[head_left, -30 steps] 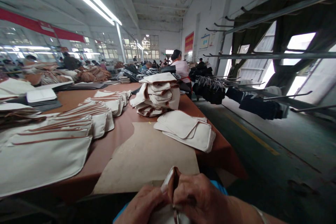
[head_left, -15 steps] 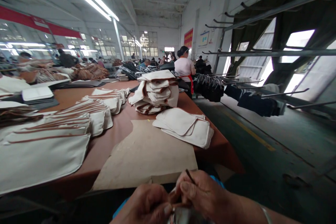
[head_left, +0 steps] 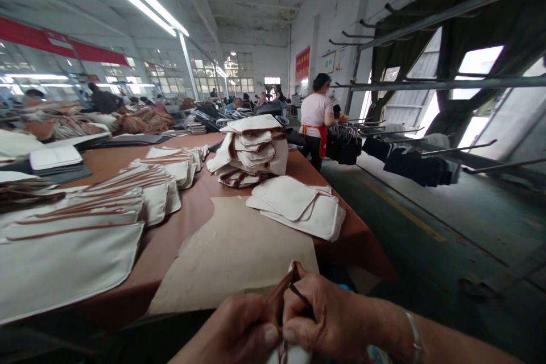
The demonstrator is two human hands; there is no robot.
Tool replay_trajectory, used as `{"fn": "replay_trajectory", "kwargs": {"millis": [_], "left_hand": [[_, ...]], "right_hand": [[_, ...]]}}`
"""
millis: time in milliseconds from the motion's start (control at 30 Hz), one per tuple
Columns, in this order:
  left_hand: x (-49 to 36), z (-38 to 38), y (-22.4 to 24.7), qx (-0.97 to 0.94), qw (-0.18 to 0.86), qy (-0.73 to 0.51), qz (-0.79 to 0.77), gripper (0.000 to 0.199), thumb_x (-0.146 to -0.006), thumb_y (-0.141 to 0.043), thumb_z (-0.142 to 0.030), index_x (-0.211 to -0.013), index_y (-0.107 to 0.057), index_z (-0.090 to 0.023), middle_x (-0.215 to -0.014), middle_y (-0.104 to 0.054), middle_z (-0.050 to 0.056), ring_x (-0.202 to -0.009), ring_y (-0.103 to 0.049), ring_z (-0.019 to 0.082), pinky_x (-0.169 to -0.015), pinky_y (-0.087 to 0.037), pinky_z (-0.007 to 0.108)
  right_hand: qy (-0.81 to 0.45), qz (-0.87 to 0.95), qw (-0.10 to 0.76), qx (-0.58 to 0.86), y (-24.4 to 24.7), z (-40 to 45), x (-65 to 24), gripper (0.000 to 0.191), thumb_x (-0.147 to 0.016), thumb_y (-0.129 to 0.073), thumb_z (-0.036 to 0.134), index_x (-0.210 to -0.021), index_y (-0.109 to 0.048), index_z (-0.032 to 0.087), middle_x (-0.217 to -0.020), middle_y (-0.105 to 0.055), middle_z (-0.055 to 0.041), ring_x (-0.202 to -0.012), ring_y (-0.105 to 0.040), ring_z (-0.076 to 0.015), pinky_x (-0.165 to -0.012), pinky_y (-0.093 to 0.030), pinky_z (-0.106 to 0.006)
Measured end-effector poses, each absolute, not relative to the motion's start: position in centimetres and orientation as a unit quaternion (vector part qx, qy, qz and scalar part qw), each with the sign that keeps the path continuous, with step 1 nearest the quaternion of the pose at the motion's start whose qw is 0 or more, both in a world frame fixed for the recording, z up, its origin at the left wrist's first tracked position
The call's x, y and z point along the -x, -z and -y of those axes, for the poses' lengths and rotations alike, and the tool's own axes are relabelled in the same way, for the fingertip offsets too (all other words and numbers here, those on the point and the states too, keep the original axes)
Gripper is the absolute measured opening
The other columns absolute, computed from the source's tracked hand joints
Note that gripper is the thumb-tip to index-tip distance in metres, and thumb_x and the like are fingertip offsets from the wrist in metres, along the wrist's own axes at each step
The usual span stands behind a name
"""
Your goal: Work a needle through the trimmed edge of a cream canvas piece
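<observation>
At the bottom centre, my left hand and my right hand are close together with fingers pinched. Between them is a white piece with brown edging, its lower part cut off by the frame. My left fingers and thumb grip its left side. A thin dark tool sticks out of my closed right hand, whose thumb also presses against the piece; the tool's kind cannot be made out. Just beyond my hands, a brown paper sheet lies over the table's front edge.
White brown-edged panels lie past the paper, with a tall stack behind. Overlapping panels cover the left side of the brown tabletop. A person stands beyond the table near hanging dark pieces. Metal rack arms reach in from the right.
My right hand has shifted slightly left and turned, and a brown-edged tip of the piece now rises between my hands. The person beyond has moved right, toward the hanging pieces.
</observation>
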State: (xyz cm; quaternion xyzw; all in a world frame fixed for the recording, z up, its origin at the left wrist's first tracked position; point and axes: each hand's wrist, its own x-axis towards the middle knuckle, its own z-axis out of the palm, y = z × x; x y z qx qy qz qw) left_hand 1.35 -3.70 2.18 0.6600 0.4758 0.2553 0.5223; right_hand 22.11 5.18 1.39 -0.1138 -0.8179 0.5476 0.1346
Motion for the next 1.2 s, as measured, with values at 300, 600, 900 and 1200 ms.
{"fn": "replay_trajectory", "kwargs": {"millis": [300, 600, 900, 1200], "left_hand": [[-0.8, 3.5, -2.5, -0.533, 0.621, -0.27, -0.507, 0.053, -0.087, -0.051, -0.068, -0.067, -0.042, -0.02, -0.059, -0.024, -0.008, -0.051, -0.015, 0.008, -0.046, -0.009, 0.028], [-1.6, 3.2, -1.7, -0.646, 0.465, -0.199, -0.572, 0.055, -0.084, -0.049, -0.071, -0.067, -0.043, -0.019, -0.065, -0.034, -0.004, -0.06, -0.028, 0.012, -0.05, -0.019, 0.026], [0.5, 3.0, -2.1, -0.677, 0.379, -0.154, -0.612, 0.035, -0.083, -0.058, -0.033, -0.06, -0.035, -0.02, -0.064, -0.03, -0.006, -0.061, -0.029, 0.012, -0.061, -0.027, 0.026], [-4.2, 0.9, -3.9, -0.706, 0.359, -0.25, -0.557, 0.019, -0.086, -0.055, -0.03, -0.072, -0.062, -0.02, -0.065, -0.049, -0.002, -0.062, -0.043, 0.016, -0.06, -0.033, 0.026]], "right_hand": [[-0.547, 0.818, 0.133, 0.115, -1.2, -5.8, -22.7, 0.024, -0.081, -0.056, 0.016, -0.061, -0.043, 0.017, -0.061, -0.04, 0.0059, -0.055, -0.034, -0.0069, -0.049, -0.027, -0.019], [-0.532, 0.819, 0.123, 0.177, -1.1, -6.0, -22.9, 0.019, -0.082, -0.06, 0.024, -0.067, -0.059, 0.013, -0.058, -0.047, 0.0047, -0.052, -0.038, -0.0065, -0.047, -0.028, -0.018], [-0.455, 0.851, 0.101, 0.243, -1.0, -9.2, -26.2, 0.016, -0.085, -0.061, 0.025, -0.075, -0.065, 0.013, -0.063, -0.051, 0.0036, -0.058, -0.044, -0.0095, -0.055, -0.034, -0.02], [-0.501, 0.837, 0.142, 0.169, -4.6, -6.0, -21.8, 0.037, -0.079, -0.073, 0.041, -0.106, -0.067, 0.016, -0.087, -0.064, 0.0001, -0.075, -0.054, -0.0143, -0.068, -0.043, -0.022]]}}
